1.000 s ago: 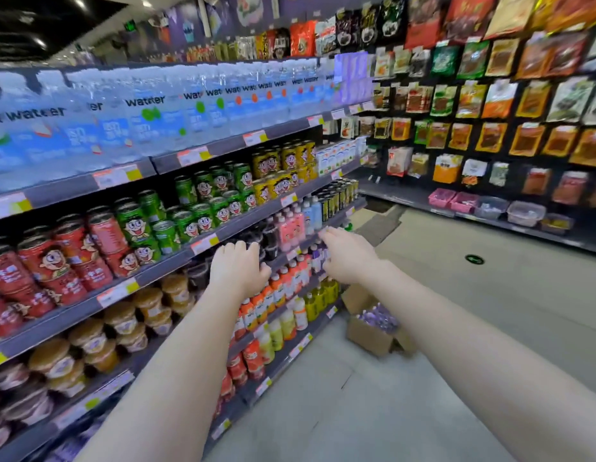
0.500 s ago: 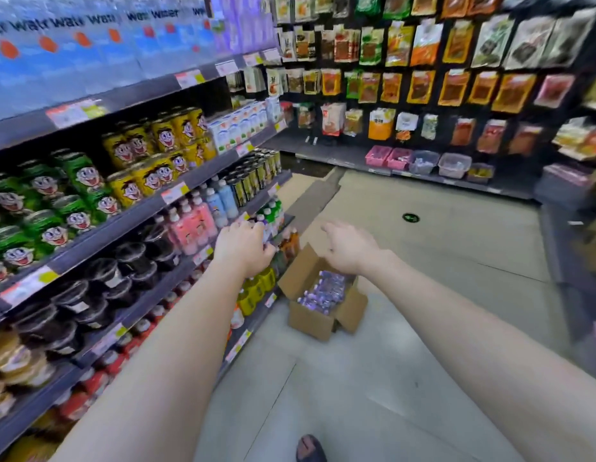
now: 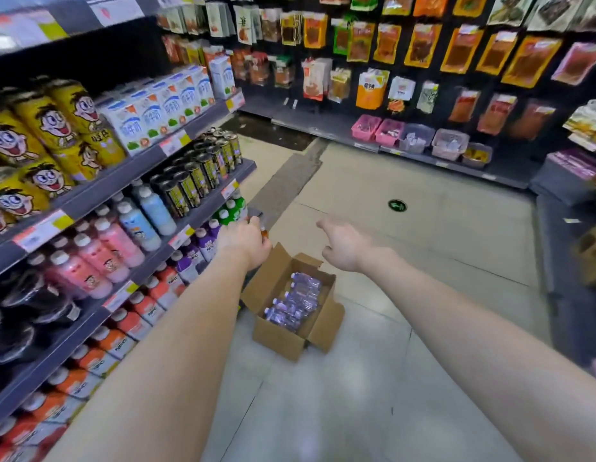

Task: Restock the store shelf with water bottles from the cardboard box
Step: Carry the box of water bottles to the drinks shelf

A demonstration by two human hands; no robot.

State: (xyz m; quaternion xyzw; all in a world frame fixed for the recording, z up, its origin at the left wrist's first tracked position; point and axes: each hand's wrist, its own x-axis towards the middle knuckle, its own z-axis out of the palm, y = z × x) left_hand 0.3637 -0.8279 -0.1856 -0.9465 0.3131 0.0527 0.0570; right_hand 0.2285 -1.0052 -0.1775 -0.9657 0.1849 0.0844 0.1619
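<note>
An open cardboard box stands on the floor at the foot of the shelving, flaps spread. Several clear water bottles with purple labels lie inside it. My left hand hangs above the box's near-left flap, beside the lower shelves, fingers loosely curled and holding nothing. My right hand hovers above and beyond the box's right side, fingers apart and empty. Both arms stretch forward over the floor. The upper shelf that carries the water is only a blurred strip at top left.
Drink shelves run along the left with cans, cartons and bottles. A wall of hanging snack packs and small bins closes the far side. Another display and a carton sit at the right. Tiled floor lies around the box.
The view has swung down and right from the water shelf toward the floor. Both hands have dropped from the shelf front to just above the box, which now looks larger and nearer.
</note>
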